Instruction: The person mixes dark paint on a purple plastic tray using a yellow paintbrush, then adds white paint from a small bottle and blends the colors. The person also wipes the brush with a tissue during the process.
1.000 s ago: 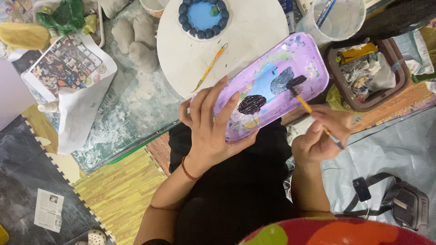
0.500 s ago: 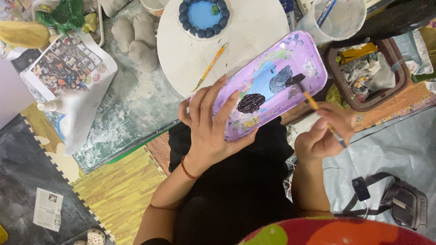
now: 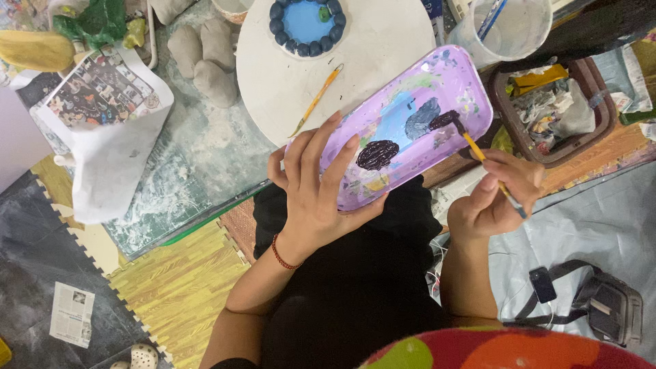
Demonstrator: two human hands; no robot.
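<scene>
**Brush on the purple tray**

The tray [image 3: 410, 130] sits over the lap, at the round board's [image 3: 383, 55] edge. The left hand [image 3: 318, 195] grips its near end, fingers spread. The right hand [image 3: 495, 198] pinches a brush [image 3: 488, 164], tip in dark paint. A second brush [image 3: 316, 100] lies on the board.

Purple palette among blues, yellows and greys

The tray [image 3: 410, 126] at centre is lilac, smeared with light blue, a grey patch and two near-black blobs; the brush [image 3: 493, 176] has a yellow handle and dark tip. At top, the round board [image 3: 383, 48] is off-white, bearing a bright blue dish [image 3: 305, 24] ringed with dark blue beads and a yellow brush [image 3: 316, 101]. The mat [image 3: 181, 287] at lower left is mustard yellow with streaks; the wristband [image 3: 280, 254] is red.
</scene>
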